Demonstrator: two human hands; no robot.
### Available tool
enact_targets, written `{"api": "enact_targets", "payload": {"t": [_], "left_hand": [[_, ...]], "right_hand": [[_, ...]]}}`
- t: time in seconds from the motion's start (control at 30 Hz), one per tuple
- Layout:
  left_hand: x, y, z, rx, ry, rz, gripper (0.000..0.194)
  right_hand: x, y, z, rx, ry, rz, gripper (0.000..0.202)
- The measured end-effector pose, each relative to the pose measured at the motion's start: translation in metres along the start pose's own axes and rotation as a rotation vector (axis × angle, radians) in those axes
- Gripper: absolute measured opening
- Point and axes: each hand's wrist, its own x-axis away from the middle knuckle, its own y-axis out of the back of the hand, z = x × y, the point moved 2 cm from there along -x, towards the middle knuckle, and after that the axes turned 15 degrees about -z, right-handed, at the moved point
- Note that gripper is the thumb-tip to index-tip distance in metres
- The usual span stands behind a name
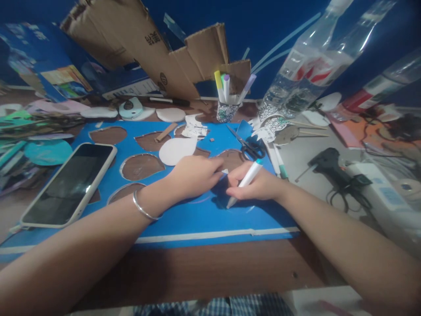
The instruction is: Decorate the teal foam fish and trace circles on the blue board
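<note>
My right hand (255, 182) is closed around a white marker (249, 177) with a teal end. Its tip points down at the blue board (197, 219), in the shadow beneath the hand; whether it touches cannot be told. My left hand (197, 174), a silver bangle on its wrist, lies on the board with its fingers curled together. A small white bit shows by its fingertips, and what they pinch, if anything, is hidden. Just behind it lies a white teardrop-shaped piece (176, 151). Several teardrop-shaped holes (141, 166) in the board show brown beneath.
A phone (70, 184) lies on the board's left side. Black scissors (246, 145) rest behind my right hand. Farther back stand a patterned cup (227, 111) of markers and plastic bottles (305, 66). A black glue gun (325, 164) lies at the right, cardboard (115, 35) at the back.
</note>
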Motion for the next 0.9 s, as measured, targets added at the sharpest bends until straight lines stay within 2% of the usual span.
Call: {"api": "enact_targets", "payload": {"t": [0.13,0.3,0.53,0.9], "left_hand": [[0.0001,-0.0009,0.0000,-0.003,-0.018,-0.015,0.032],[0.0003,-0.0019,0.0011,-0.004,-0.028,-0.025,0.032],[0.0000,-0.0022,0.0017,0.005,-0.038,-0.034,0.031],[-0.0005,-0.0025,0.0015,-0.021,-0.021,-0.028,0.032]], "right_hand": [[0.0011,0.0017,0.0003,-0.026,-0.029,0.017,0.032],[0.0009,0.0026,-0.0018,-0.041,-0.027,-0.023,0.033],[0.0002,0.0004,0.0001,-0.008,0.007,0.002,0.028],[0.0010,0.0027,0.0004,0.020,-0.022,0.050,0.030]]}}
